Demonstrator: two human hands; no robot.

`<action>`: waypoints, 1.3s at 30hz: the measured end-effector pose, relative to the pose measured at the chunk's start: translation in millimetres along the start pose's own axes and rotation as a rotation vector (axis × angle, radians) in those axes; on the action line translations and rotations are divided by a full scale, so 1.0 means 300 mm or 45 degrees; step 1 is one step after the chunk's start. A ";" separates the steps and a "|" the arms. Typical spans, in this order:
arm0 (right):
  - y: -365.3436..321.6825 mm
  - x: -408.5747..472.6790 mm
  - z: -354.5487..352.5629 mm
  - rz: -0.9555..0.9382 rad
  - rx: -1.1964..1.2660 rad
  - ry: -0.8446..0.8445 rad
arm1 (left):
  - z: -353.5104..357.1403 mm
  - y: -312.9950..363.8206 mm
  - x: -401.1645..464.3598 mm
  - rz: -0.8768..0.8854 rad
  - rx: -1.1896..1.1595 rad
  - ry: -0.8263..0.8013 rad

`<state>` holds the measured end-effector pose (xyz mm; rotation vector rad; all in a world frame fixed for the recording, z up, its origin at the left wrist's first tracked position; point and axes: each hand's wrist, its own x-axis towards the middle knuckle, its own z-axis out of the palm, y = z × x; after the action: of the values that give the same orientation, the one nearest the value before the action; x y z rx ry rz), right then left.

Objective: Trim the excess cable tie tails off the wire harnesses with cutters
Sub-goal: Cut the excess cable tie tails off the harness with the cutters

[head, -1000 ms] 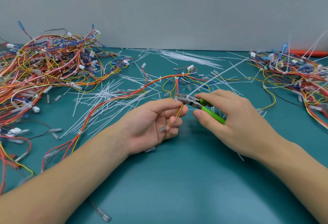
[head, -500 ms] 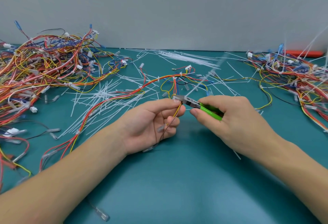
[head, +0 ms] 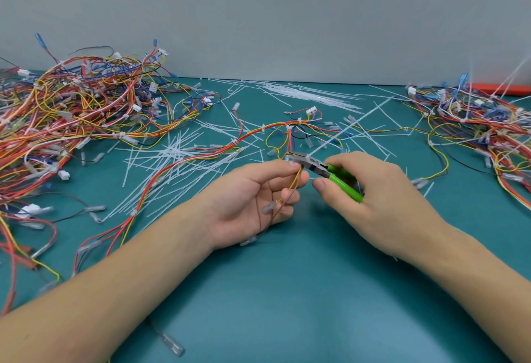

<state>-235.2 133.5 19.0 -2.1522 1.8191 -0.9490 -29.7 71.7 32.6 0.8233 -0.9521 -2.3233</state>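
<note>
Near the middle of the teal work mat point(head: 287, 291), the left hand point(head: 253, 199) pinches a thin branch of a red, yellow and orange wire harness point(head: 184, 164) between thumb and forefinger, palm turned up, with the loose ends and their clear-sleeved terminals hanging across the palm. Holding it just beside the tie likely keeps the wires steady and lifted off the mat so the blades can reach in flush.

The right hand point(head: 382, 190) wraps around the green-handled cutters point(head: 324, 170), whose metal nose points left and sits right against the left fingertips. A long white cable tie tail point(head: 353, 124) rises from the cutter nose up and to the right. The blades look set at its base, but whether they have bitten through cannot be told.

The rest of that harness trails back and left across the mat, over a scatter of cut white tie tails point(head: 172, 158) lying left of the hands, probably dropped where they fell. A large tangle of coloured harnesses point(head: 71, 121) fills the left edge, and a second tangle point(head: 477, 133), with uncut tails sticking upward, lies toward the right edge, apparently separating trimmed work from untrimmed, though which pile is which is only a guess.
</note>
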 end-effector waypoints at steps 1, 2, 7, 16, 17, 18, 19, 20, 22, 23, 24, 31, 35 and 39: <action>0.002 0.002 0.002 -0.011 -0.004 0.001 | -0.001 0.000 0.001 0.001 -0.007 0.002; 0.003 0.003 0.002 -0.020 -0.002 0.009 | -0.001 0.000 0.002 0.000 -0.008 0.000; 0.007 0.003 -0.009 -0.041 0.010 0.010 | -0.004 -0.001 0.006 -0.009 0.019 -0.015; 0.005 0.005 -0.010 -0.072 0.010 0.029 | -0.002 -0.002 0.004 -0.007 0.012 -0.001; 0.005 0.005 -0.011 -0.070 0.012 0.042 | -0.002 -0.002 0.004 -0.006 0.011 0.003; 0.006 0.005 -0.014 -0.064 0.018 0.057 | -0.001 -0.002 0.005 -0.005 0.013 0.002; 0.006 0.004 -0.018 -0.057 0.025 0.068 | -0.002 -0.003 0.005 -0.004 0.017 -0.002; 0.005 0.004 -0.023 -0.051 0.029 0.070 | -0.002 -0.003 0.005 -0.004 0.025 -0.009; 0.001 0.002 -0.031 -0.036 0.035 0.056 | -0.003 -0.003 0.004 -0.003 0.039 -0.022; -0.002 0.001 -0.034 -0.026 0.043 0.050 | -0.003 -0.004 0.003 -0.002 0.045 -0.030; -0.005 -0.001 -0.035 -0.019 0.054 0.048 | -0.002 -0.004 0.002 -0.001 0.048 -0.037; -0.005 -0.002 -0.019 0.017 0.101 0.060 | 0.001 -0.003 -0.002 0.000 0.037 -0.015; 0.003 -0.001 0.000 0.023 0.102 0.090 | 0.004 -0.003 0.001 0.001 0.025 0.013; 0.011 0.005 -0.001 -0.023 0.048 0.110 | 0.001 -0.003 0.004 0.002 0.024 0.011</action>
<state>-237.9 131.4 18.1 -2.1402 1.8075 -1.0876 -31.0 71.6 31.6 0.8392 -0.9723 -2.3110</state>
